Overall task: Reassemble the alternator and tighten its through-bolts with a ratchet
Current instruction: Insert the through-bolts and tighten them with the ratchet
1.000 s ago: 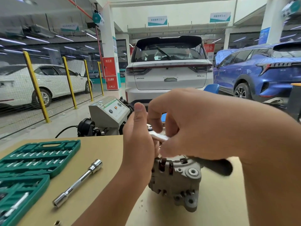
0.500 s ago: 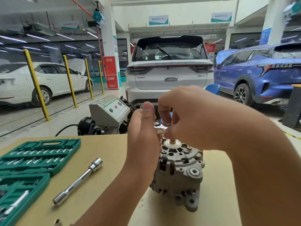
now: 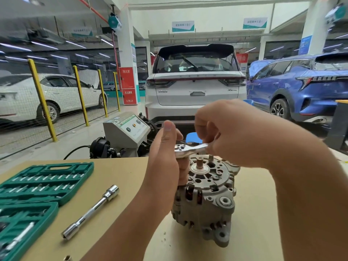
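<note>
Ratchet (image 3: pixel 190 148) is gripped by the right hand (image 3: pixel 231 132) and steadied at its head by the left hand's (image 3: pixel 165 157) curled fingers above the alternator (image 3: pixel 207 196), which could be tipped by sideways force.

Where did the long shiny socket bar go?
The socket bar lies on the table, left of the alternator and right of the green tool case, with no hand on it.

"X" badge, followed by blurred characters, seen on white car (image 3: pixel 195 91) tailgate. Red cabinet (image 3: pixel 128 85) bears Chinese characters, too blurred to read. Hanging signs (image 3: pixel 183 26) illegible.
</note>
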The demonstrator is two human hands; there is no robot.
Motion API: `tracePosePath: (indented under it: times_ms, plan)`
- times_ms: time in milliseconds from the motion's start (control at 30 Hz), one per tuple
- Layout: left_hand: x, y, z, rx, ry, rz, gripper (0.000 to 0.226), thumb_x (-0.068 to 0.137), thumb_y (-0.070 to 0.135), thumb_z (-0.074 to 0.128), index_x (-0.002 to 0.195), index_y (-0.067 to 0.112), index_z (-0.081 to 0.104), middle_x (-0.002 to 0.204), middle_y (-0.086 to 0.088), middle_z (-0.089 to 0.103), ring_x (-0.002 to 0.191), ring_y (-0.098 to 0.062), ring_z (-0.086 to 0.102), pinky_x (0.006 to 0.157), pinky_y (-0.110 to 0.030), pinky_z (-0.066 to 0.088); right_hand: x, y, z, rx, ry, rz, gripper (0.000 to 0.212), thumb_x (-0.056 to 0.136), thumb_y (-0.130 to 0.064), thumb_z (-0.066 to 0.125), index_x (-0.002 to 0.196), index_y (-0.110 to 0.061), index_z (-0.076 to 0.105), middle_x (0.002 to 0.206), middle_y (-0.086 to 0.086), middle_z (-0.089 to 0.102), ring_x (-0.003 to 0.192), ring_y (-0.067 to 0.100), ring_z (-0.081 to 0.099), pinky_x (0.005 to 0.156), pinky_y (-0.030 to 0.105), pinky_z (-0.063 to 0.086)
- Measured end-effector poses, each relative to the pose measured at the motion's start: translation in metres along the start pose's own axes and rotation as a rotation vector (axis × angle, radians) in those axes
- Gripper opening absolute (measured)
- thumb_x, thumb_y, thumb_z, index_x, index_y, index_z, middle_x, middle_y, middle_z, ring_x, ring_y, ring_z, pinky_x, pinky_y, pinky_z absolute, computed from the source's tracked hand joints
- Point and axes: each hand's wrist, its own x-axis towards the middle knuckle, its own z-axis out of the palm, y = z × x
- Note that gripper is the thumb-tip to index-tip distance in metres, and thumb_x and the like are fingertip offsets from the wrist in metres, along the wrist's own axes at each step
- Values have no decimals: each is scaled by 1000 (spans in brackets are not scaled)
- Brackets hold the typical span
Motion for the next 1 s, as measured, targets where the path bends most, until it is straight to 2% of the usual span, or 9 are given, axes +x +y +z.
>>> tracePosePath:
  times_ms: [200,367,433,500,567,700,833,933,1000]
  plan:
    - [4,-3,1,-6,117,-14,53,81,80,47,81,30,65,53,-4,50,45,-18,47,45,-28,43,-5,-12,-2,90,-95,-106,24,73,-32,81,83,-37,60,84,-32,60,69,-9,56,48,7,42]
    - [2,0,1,-72,38,-16,52,86,74,46,85,22,49,44,11,30,37,-9,24,37,-21,25,5,0,8,37,27,-4,22,86,-9,69,87,-29,61,88,-12,60,81,10,60,72,33,59]
    - [3,0,2,-38,50,-22,54,88,74,45,89,20,50,45,10,33,36,-9,26,38,-21,27,4,-2,9,1,-9,-45,18,85,-17,71,87,-31,60,83,-12,60,74,4,58,62,24,54]
    - [4,1,2,15,100,22,48,95,69,45,90,23,59,51,4,48,40,-13,43,41,-24,36,2,-9,8,26,-71,-123,19,79,-28,74,84,-36,58,87,-31,59,73,-9,56,47,10,44]
    - [3,1,4,35,135,58,45,94,68,45,95,28,66,71,-1,62,57,-15,60,48,-27,48,0,-16,8,18,-70,-175,20,76,-26,74,80,-36,57,93,-56,39,76,-27,44,56,-5,34]
    - [-2,4,8,16,120,79,41,96,67,46,71,38,60,48,10,46,39,-8,37,38,-20,32,8,-9,13,3,49,-102,20,83,-14,72,82,-28,57,76,-9,59,65,1,54,49,15,41]
    - [0,3,8,27,114,86,41,89,70,46,68,38,59,49,7,46,39,-10,38,40,-21,32,7,-11,14,-25,56,-83,19,84,-15,70,87,-30,58,83,-12,59,75,7,58,64,31,54]
    - [2,1,5,31,165,88,43,84,74,46,77,38,68,69,-7,61,54,-21,58,47,-32,45,-1,-16,7,24,-70,-158,25,76,-30,75,90,-39,58,86,-40,55,71,-16,54,45,10,39]
    - [1,0,3,12,138,70,44,85,75,46,77,37,67,60,-6,54,46,-17,51,44,-29,41,-2,-16,3,59,-101,-151,26,74,-29,76,89,-41,58,88,-47,51,71,-21,52,44,9,40]
